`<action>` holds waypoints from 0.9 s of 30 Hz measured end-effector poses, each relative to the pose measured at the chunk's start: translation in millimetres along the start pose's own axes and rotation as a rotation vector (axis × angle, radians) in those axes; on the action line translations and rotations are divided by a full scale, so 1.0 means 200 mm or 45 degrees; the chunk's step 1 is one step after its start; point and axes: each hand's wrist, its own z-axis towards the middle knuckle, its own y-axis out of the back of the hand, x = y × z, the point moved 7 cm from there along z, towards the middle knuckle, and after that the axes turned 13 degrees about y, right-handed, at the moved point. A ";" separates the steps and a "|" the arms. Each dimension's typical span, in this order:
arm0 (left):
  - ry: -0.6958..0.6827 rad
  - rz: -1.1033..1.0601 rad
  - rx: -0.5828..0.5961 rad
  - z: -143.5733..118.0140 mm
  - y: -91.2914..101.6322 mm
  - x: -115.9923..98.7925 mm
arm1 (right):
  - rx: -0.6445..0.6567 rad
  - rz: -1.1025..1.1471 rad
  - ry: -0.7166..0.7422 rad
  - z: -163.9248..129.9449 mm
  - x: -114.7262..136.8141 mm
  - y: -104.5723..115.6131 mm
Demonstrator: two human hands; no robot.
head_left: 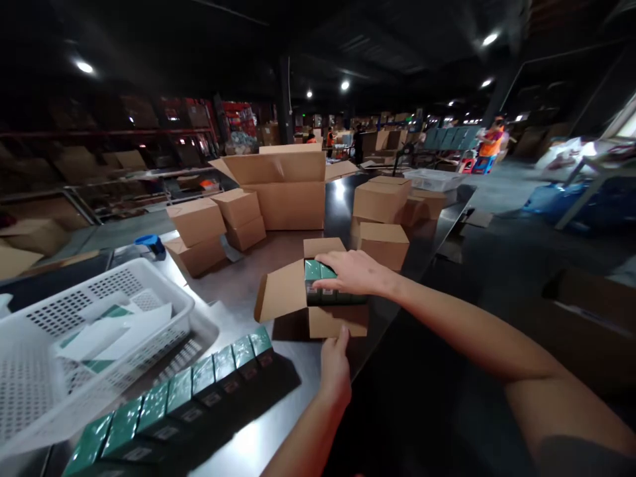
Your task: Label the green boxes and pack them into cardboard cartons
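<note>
A small open cardboard carton [338,320] stands on the metal table, its flaps folded outward. Several small shrink-wrapped green boxes [313,270] sit in its opening. My right hand [358,271] grips these from above, thumb on the near side and fingers across the far side. My left hand [336,368] holds the carton's near flap, with the thumb on top and the other fingers mostly hidden. To the left, a long row of similar green boxes [193,384] lies along the table.
A white plastic basket [171,331] with papers stands at left, near a blue tape dispenser [152,245]. Closed cartons [196,222] and a large open carton [292,202] stand behind; more cartons [380,199] are at right. People in orange vests [491,142] are far off.
</note>
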 end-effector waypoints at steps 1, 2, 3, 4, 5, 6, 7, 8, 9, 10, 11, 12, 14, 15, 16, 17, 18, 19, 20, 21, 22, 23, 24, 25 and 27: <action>-0.005 0.014 0.012 0.01 0.01 0.00 | 0.011 0.017 -0.018 0.01 -0.01 -0.03; -0.010 0.021 0.020 0.02 0.01 -0.01 | 0.041 0.052 -0.035 0.02 -0.03 -0.07; -0.014 0.019 0.023 0.02 0.02 -0.02 | 0.090 0.099 -0.051 0.02 -0.04 -0.13; -0.013 0.010 0.019 0.03 0.02 -0.02 | 0.150 0.151 -0.062 0.02 -0.04 -0.20; -0.011 0.011 0.016 0.04 0.03 -0.03 | 0.210 0.200 -0.070 0.01 -0.04 -0.27; -0.002 0.017 0.016 0.05 0.03 -0.03 | 0.262 0.238 -0.077 0.00 -0.04 -0.33; 0.012 0.027 0.022 0.06 0.03 -0.04 | 0.299 0.262 -0.084 0.00 -0.04 -0.39; 0.031 0.037 0.034 0.06 0.02 -0.04 | 0.321 0.272 -0.092 -0.01 -0.05 -0.43; 0.052 0.048 0.050 0.05 0.01 -0.05 | 0.335 0.274 -0.097 -0.02 -0.05 -0.47; 0.078 0.062 0.066 0.02 0.01 -0.06 | 0.341 0.273 -0.098 -0.02 -0.05 -0.49; 0.109 0.081 0.080 -0.02 0.01 -0.06 | 0.340 0.268 -0.095 -0.01 -0.06 -0.51; 0.147 0.103 0.088 -0.08 0.02 -0.08 | 0.334 0.261 -0.085 -0.01 -0.06 -0.51; 0.173 0.189 0.125 -0.26 0.08 -0.14 | 0.315 0.248 -0.057 0.01 -0.08 -0.51; 0.137 0.234 0.131 -0.36 0.14 -0.20 | 0.304 0.244 -0.044 0.01 -0.09 -0.51; -0.005 0.346 0.197 -0.48 0.20 -0.29 | 0.294 0.240 -0.037 0.01 -0.10 -0.51; -0.190 0.422 0.137 -0.60 0.32 -0.41 | 0.296 0.238 -0.036 0.02 -0.12 -0.51; -0.391 0.508 -0.031 -0.71 0.48 -0.54 | 0.307 0.237 -0.038 0.02 -0.13 -0.51; -0.656 0.611 -0.292 -0.84 0.67 -0.69 | 0.317 0.226 -0.041 0.02 -0.13 -0.51; -0.944 0.698 -0.622 -0.97 0.86 -0.83 | 0.305 0.199 -0.040 0.03 -0.13 -0.50; -1.224 0.725 -0.985 -1.11 1.05 -0.94 | 0.255 0.163 -0.025 0.04 -0.10 -0.48; -1.410 0.656 -1.313 -1.22 1.23 -1.02 | 0.164 0.131 0.008 0.06 -0.05 -0.43; -1.473 0.495 -1.578 -1.29 1.41 -1.05 | 0.043 0.115 0.060 0.09 0.03 -0.38; -1.358 0.404 -1.692 -1.28 1.57 -1.07 | -0.081 0.121 0.128 0.12 0.13 -0.32; -1.240 0.396 -1.701 -1.24 1.68 -1.08 | -0.178 0.154 0.215 0.15 0.25 -0.26; -1.008 0.416 -1.635 -1.12 1.81 -1.04 | -0.203 0.262 0.427 0.23 0.52 -0.23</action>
